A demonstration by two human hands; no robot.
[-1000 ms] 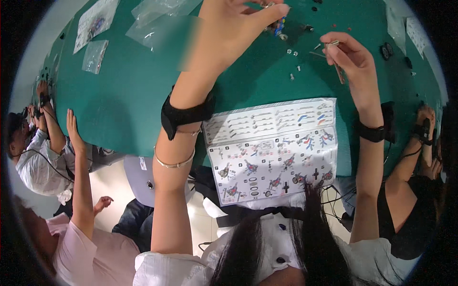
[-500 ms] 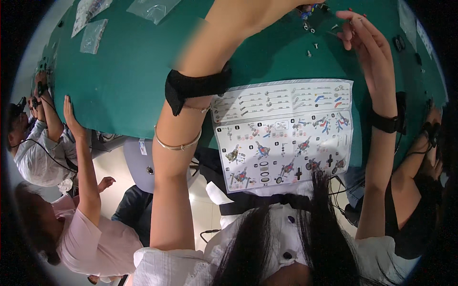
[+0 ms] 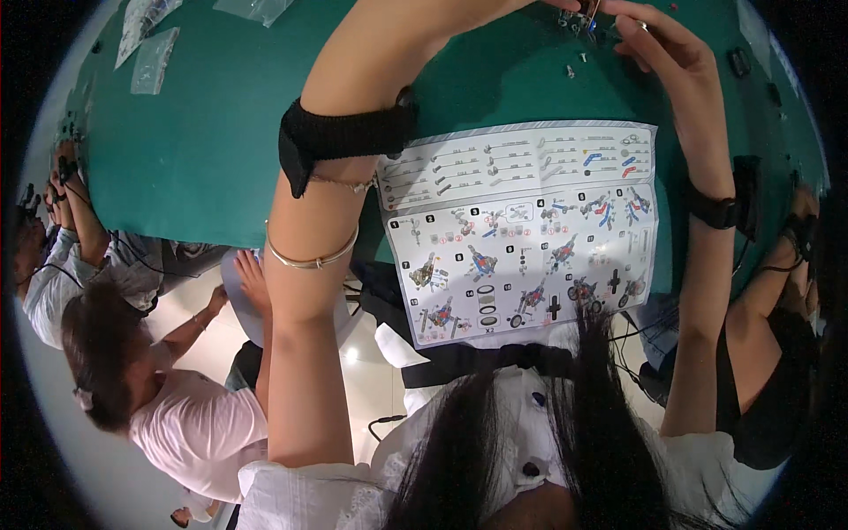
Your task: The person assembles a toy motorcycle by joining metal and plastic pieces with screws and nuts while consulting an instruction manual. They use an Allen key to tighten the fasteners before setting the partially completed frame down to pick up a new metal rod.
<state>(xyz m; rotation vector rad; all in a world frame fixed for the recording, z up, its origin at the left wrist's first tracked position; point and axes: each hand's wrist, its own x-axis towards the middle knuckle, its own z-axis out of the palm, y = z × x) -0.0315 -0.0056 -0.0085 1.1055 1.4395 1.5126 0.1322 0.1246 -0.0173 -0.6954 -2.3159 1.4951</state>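
At the upper edge my left hand (image 3: 528, 3) is mostly cut off, its visible part closed at a small model assembly (image 3: 583, 22) of metal, blue and dark pieces. Close against the right side of this assembly is my right hand (image 3: 676, 49), fingers bent and drawn together; what lies between them is too small to make out. Two loose screws (image 3: 571, 71) lie on the green table just below the assembly. Between my forearms, nearer to me, an instruction sheet (image 3: 521, 230) with part drawings and numbered step pictures hangs over the table's near edge.
The green table (image 3: 203, 132) bears clear plastic bags (image 3: 155, 62) at the far left. Small black parts (image 3: 738, 62) lie at the right. A person in a pink top (image 3: 199, 424) sits to my left, beside a grey stool (image 3: 243, 287). Other people's arms show at both sides.
My right hand has moved up and left to the assembly, its fingers drawing in. The neighbour at the left has taken a hand off the table and turned toward the stool.
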